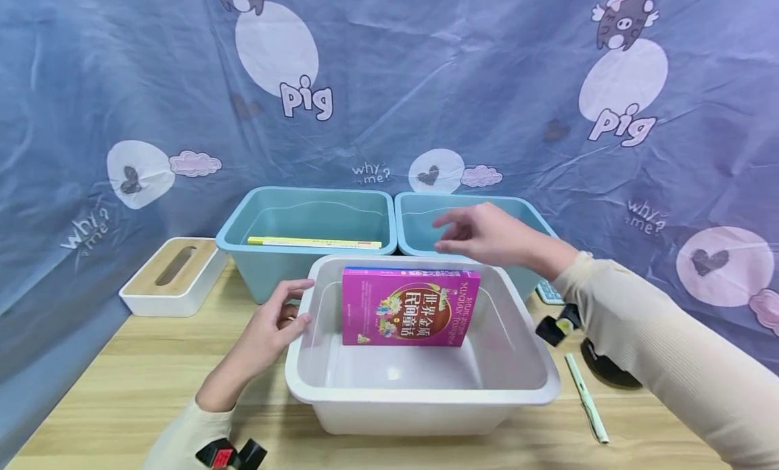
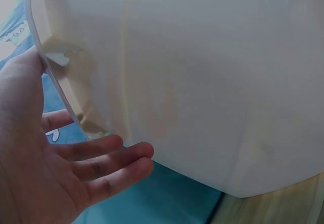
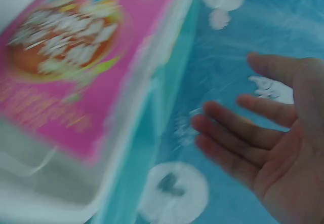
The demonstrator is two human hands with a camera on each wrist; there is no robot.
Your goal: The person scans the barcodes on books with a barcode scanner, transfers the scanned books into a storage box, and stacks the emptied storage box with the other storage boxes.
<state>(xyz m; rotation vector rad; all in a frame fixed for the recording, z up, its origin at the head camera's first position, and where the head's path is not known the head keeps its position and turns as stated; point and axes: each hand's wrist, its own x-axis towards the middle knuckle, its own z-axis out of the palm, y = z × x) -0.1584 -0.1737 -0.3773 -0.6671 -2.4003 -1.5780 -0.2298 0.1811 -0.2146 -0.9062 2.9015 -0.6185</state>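
Observation:
A white plastic bin point(image 1: 420, 410) stands on the table at the front. My left hand point(image 1: 270, 331) holds its left rim; in the left wrist view the thumb and index finger of that hand point(image 2: 66, 158) are at the rim and the other fingers lie loosely by the outer wall. Inside the bin, a purple-pink book point(image 1: 365, 308) stands upright on its long edge, with a blue edge showing behind it. My right hand point(image 1: 483, 233) hovers over the right blue bin point(image 1: 426, 223), fingers apart and nothing between them. The right wrist view is blurred.
Beside the right bin is the left blue bin point(image 1: 255, 274), holding a yellow-edged book point(image 1: 316, 242). A wood-topped tissue box point(image 1: 176, 274) sits far left. At right are a pale green pen point(image 1: 586, 399), a black round object point(image 1: 608, 368) and a calculator-like item point(image 1: 549, 293).

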